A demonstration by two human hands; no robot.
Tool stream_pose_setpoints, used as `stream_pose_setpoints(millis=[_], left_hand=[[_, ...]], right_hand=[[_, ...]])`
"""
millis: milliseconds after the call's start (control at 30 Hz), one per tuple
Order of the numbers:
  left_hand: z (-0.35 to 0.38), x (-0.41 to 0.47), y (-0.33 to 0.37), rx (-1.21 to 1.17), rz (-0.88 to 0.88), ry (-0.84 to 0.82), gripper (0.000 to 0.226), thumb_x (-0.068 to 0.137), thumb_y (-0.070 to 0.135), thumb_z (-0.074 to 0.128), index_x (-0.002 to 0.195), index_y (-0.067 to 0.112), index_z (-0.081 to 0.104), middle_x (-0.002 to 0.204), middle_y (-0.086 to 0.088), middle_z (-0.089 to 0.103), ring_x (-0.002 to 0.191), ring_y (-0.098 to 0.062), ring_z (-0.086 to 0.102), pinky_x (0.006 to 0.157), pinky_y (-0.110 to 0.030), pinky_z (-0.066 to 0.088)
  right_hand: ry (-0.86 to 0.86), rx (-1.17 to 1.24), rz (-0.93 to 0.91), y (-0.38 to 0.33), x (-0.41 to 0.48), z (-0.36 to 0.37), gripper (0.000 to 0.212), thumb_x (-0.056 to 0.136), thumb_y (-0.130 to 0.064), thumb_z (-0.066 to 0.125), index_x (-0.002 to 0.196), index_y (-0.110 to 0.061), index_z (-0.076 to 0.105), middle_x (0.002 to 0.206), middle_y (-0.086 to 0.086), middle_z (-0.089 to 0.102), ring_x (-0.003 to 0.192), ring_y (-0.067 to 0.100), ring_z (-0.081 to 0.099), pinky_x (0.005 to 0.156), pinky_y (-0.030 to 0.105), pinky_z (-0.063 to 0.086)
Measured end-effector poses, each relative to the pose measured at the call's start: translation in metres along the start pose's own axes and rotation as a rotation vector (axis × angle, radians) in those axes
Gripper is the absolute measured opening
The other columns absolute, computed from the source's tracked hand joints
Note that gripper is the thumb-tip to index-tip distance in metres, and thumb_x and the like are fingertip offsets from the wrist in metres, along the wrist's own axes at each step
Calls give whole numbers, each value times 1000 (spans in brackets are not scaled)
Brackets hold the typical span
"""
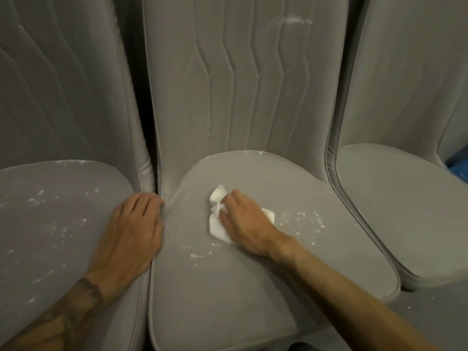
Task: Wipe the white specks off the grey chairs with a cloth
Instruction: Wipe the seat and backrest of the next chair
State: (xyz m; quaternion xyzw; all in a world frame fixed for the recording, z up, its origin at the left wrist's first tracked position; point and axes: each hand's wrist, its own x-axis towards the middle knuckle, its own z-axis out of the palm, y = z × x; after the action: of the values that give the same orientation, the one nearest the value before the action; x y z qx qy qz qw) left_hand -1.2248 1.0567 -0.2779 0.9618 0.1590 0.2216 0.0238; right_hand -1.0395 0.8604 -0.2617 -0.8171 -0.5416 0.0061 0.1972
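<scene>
Three grey padded chairs stand side by side. On the middle chair's seat (253,287) my right hand (247,224) presses a crumpled white cloth (217,222) flat against the fabric. White specks (302,220) lie just right of that hand, and a few more specks (200,254) lie in front of the cloth. My left hand (133,228) rests palm down, fingers apart, on the right edge of the left chair's seat (50,236), which carries several scattered specks (38,198). A white smear (295,20) marks the middle chair's backrest high up.
The right chair's seat (405,211) shows no specks. Something blue (458,168) shows behind it at the right edge. Grey floor (435,307) lies at the lower right. A dark narrow gap (148,138) separates the left and middle backrests.
</scene>
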Motion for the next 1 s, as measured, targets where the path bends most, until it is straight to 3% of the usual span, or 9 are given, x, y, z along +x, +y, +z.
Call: stream_pose_setpoints(millis=[100, 267, 367, 500, 700, 767, 900, 1000], left_hand=[[-1, -1, 0, 5, 0, -13, 32, 97, 18, 40, 118, 7, 61, 118, -14, 61, 108, -35, 55, 94, -47, 46], [-1, 0, 1, 18, 3, -12, 34, 97, 18, 38, 119, 6, 61, 118, -15, 62, 108, -36, 55, 92, -49, 47], [-1, 0, 0, 26, 11, -16, 33, 97, 18, 38, 119, 7, 60, 119, -15, 60, 108, -36, 55, 91, -49, 48], [-2, 0, 0, 32, 6, -21, 37, 97, 20, 35, 118, 5, 61, 116, -17, 62, 105, -38, 56, 89, -51, 49], [-5, 2, 3, 25, -8, -25, 37, 96, 21, 35, 117, 7, 61, 117, -16, 62, 106, -38, 56, 88, -52, 49], [-5, 2, 3, 29, -9, -22, 37, 95, 21, 35, 118, 7, 60, 117, -15, 62, 106, -37, 55, 87, -52, 48], [-4, 2, 1, 35, 2, -28, 37, 96, 21, 35, 118, 6, 60, 117, -17, 62, 105, -39, 55, 87, -53, 49], [-4, 3, 2, 30, -9, -39, 39, 97, 22, 34, 118, 4, 61, 117, -19, 63, 104, -41, 55, 88, -56, 50]], right_hand=[[-61, -30, -40, 18, 3, -16, 23, 104, -27, 39, 98, -7, 49, 101, 14, 50, 86, 30, 46, 80, 38, 33], [14, -220, 363, 84, 25, -46, 31, 106, -26, 32, 109, -1, 50, 113, 20, 51, 100, 39, 51, 89, 47, 38], [33, -164, 240, 69, 10, -29, 27, 105, -25, 34, 102, -4, 50, 105, 18, 52, 91, 38, 51, 83, 48, 39], [-118, -143, -7, 71, -8, -36, 22, 104, -30, 37, 97, -11, 47, 98, 10, 48, 81, 30, 47, 76, 42, 38], [-13, -231, 231, 114, 7, -58, 25, 105, -28, 35, 98, -7, 48, 102, 14, 50, 90, 35, 50, 83, 46, 39], [11, -192, 190, 99, -6, -43, 24, 104, -30, 36, 95, -10, 46, 99, 13, 50, 86, 33, 49, 78, 45, 39], [-104, -167, 61, 98, -28, -52, 23, 103, -42, 27, 91, -24, 36, 94, 0, 43, 76, 21, 42, 73, 36, 35], [-23, -223, 245, 127, -27, -73, 25, 105, -31, 36, 97, -10, 47, 100, 12, 50, 86, 30, 49, 81, 43, 38]])
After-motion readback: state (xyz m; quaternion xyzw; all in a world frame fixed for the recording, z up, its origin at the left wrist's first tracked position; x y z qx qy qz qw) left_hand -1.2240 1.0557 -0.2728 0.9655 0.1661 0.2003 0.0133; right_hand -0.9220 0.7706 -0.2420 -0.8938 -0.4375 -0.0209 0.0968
